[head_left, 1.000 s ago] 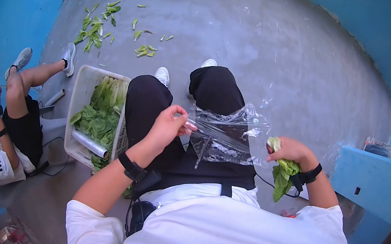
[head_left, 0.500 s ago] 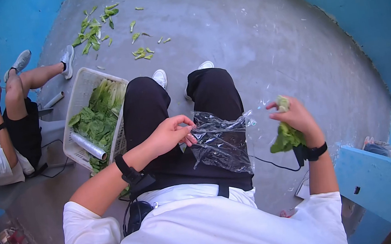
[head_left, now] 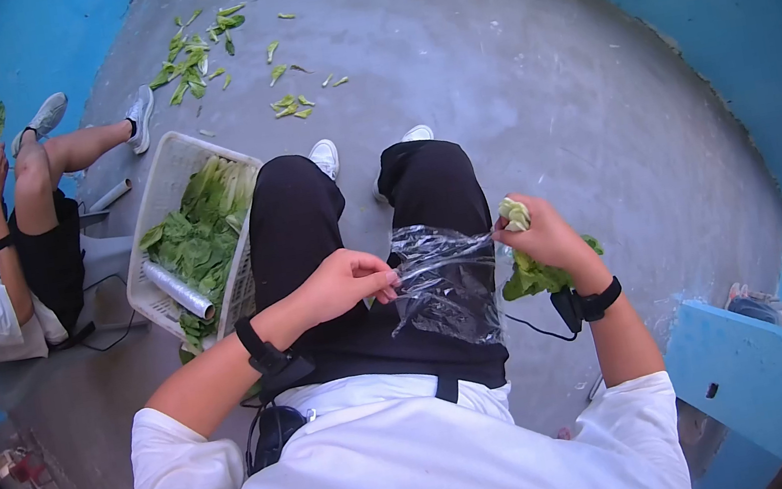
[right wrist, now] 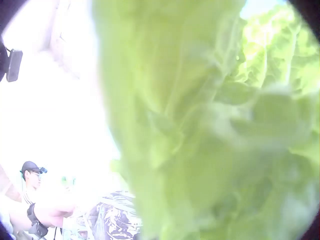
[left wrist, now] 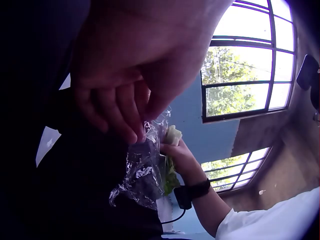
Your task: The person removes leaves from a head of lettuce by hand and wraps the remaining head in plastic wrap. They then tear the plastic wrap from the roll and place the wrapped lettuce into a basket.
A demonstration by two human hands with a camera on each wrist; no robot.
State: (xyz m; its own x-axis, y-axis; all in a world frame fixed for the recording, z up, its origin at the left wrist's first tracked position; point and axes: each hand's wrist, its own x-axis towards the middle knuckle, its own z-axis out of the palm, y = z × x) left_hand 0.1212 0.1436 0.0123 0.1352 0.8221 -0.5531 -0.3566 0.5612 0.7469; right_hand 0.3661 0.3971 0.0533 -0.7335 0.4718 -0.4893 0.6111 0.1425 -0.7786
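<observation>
Pinching the clear film [head_left: 446,287] with your left hand [head_left: 348,281], you gripped leafy greens [head_left: 529,276] in your right hand [head_left: 552,237], at the film's other edge, which spread above your dark trousers [head_left: 299,223], a white crate [head_left: 158,190] standing to your left.

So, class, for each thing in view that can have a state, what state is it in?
Plastic film: wrinkled, spread out
Left grip: pinching the plastic film
Leafy vegetable: bunched, held
Right grip: holding the leafy vegetable
Crate: upright, open-topped
Greens: heaped in the crate
Film roll: lying on the greens
Floor leaves: loose, scattered
Large window: open or shut, cannot tell
</observation>
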